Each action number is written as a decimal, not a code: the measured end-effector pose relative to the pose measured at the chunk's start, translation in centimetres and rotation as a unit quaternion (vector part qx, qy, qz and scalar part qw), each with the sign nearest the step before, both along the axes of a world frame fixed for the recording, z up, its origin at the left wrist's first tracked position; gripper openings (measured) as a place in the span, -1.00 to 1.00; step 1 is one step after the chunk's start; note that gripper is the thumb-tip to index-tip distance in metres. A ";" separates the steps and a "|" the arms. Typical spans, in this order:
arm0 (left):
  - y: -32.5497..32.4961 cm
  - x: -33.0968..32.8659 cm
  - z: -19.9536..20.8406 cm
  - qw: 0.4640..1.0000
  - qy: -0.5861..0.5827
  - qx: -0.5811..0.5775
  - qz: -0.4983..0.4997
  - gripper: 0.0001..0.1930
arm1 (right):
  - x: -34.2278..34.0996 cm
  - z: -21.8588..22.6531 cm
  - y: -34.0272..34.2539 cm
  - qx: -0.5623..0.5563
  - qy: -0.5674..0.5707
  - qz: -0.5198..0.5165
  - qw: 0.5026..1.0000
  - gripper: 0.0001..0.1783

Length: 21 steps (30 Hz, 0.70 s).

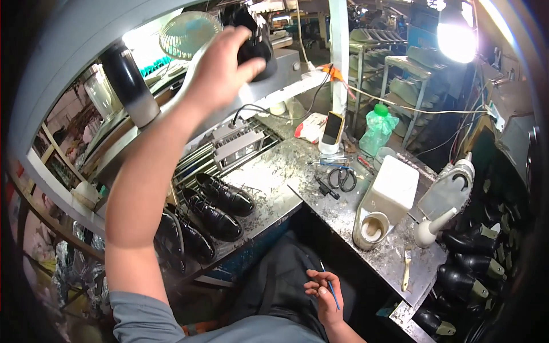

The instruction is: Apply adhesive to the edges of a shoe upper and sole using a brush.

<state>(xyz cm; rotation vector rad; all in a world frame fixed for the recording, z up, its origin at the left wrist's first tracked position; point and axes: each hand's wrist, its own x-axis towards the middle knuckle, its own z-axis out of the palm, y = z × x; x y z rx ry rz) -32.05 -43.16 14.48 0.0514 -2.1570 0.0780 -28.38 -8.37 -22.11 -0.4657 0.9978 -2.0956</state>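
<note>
Left hand point(220, 71) raised high, grasping one black shoe point(262, 48), fingers over the upper edge and thumb lower down; the shoe is at top centre, near the metal housing beyond the desk point(349, 211). Whether it touches the housing, cannot tell. The wrapped grip presumably steadies it at arm's length. Right hand point(326, 291) low, by the lap: fingers loosely curled around one slim blue tool point(330, 288), a light hold that probably suits something so thin. Four dark shoes point(226, 194) stand side by side on the left, toes pointing away from the rails; the row likely saves space and keeps each one easy to lift. Small items sit on the desk's right part, apparently to be within right-hand reach: one pair of scissors point(342, 179), one pale-handled brush point(406, 268), one white nozzle bottle point(432, 228), one white container point(394, 183) beside one round cup point(372, 228). Farther back, one phone point(331, 131) leans upright in its pale stand, perhaps for viewing, and one green-capped bottle point(378, 128). One lit bulb point(457, 37) hangs above, likely for working light. Far right, at least four black shoe uppers point(472, 243) crowd together; the rest too dim to count.
</note>
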 end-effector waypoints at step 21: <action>-0.1 1.9 -6.4 0.982 0.016 -0.150 0.115 -0.58 | -1.3 -0.6 0.0 0.061 0.058 -0.034 0.996 -0.57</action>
